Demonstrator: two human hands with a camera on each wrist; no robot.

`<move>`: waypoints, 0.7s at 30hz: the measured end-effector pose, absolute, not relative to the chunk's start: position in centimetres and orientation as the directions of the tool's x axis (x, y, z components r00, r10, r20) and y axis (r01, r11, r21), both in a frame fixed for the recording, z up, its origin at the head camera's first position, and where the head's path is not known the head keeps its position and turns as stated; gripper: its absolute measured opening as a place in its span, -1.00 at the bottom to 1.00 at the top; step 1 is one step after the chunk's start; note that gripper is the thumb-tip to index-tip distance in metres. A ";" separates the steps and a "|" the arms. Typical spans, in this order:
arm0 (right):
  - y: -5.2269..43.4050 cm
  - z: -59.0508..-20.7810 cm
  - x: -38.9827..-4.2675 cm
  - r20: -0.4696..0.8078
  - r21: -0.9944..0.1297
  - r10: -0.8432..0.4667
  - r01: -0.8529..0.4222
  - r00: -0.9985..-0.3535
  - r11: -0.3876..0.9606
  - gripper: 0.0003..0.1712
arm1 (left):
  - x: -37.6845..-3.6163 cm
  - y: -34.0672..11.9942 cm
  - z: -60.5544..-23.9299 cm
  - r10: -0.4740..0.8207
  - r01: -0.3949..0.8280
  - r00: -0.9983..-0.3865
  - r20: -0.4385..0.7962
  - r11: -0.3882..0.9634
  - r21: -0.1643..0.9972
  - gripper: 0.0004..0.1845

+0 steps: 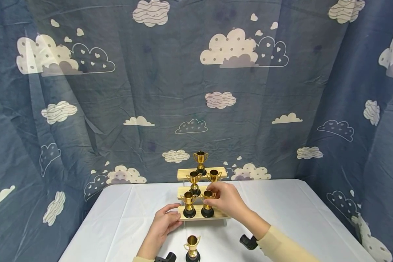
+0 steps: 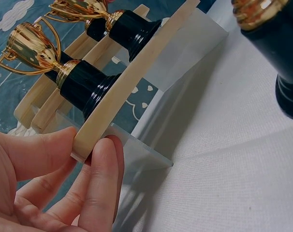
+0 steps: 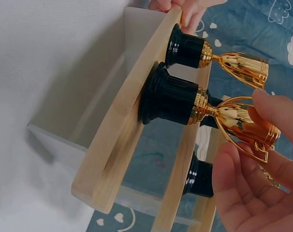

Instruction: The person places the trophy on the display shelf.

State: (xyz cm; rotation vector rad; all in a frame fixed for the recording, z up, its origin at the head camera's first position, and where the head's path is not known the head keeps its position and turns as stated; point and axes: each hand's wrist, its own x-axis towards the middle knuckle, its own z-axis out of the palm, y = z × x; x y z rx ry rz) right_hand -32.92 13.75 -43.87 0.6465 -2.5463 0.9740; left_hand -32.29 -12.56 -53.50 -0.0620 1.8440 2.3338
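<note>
1. Nearest the camera, a single gold trophy (image 1: 192, 248) on a black base is seen standing alone on the white table (image 1: 298, 218), apart from the stand and untouched by either hand.

2. Just behind it, the left hand (image 1: 163, 225) is placed at the left end of the lowest wooden step (image 2: 132, 82); in the left wrist view the plank end is pinched between thumb and fingertips (image 2: 100, 164). A firm hold here is judged useful, so that the stepped stand (image 1: 201, 196) is not pushed back.

3. The right hand (image 1: 227, 200) is closed around the cup of the right-hand trophy (image 3: 243, 126) on the lowest step, with the fingers curled about its bowl and handles. Its black base (image 3: 168, 99) appears to sit on the plank already. The step is judged to go best if the base is set flat and square, well clear of the neighbouring trophy (image 1: 188, 205), before the cup is let go.

4. No true container is present; the stand serves as one. Two trophies are held on the lowest step, two more on the middle step (image 1: 183, 190), and one trophy (image 1: 200, 162) on the top step (image 1: 183, 174).

5. Furthest back, a blue cloud-printed cloth (image 1: 150, 91) is hung behind and beside the table.
</note>
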 end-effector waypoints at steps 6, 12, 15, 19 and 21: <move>13.4 -44.2 -33.2 0.463 -0.536 -0.277 -0.515 -0.842 0.668 -0.63 | -32.2 -12.5 -53.3 0.103 -0.153 -0.986 -0.132 -0.230 0.961 -0.43; 13.3 -44.4 -33.3 0.463 -0.533 -0.269 -0.508 -0.844 0.676 -0.62 | -32.1 -12.3 -53.2 0.091 -0.155 -0.986 -0.137 -0.225 0.962 -0.43; 13.3 -44.5 -33.4 0.471 -0.526 -0.267 -0.510 -0.841 0.680 -0.61 | -32.1 -12.2 -53.1 0.091 -0.157 -0.986 -0.139 -0.228 0.961 -0.44; 13.3 -44.4 -33.3 0.474 -0.515 -0.268 -0.512 -0.838 0.688 -0.60 | -32.1 -12.2 -53.0 0.093 -0.157 -0.986 -0.139 -0.229 0.961 -0.44; 13.3 -44.3 -33.3 0.468 -0.519 -0.264 -0.504 -0.843 0.690 -0.60 | -32.0 -12.3 -52.9 0.092 -0.156 -0.986 -0.139 -0.227 0.961 -0.43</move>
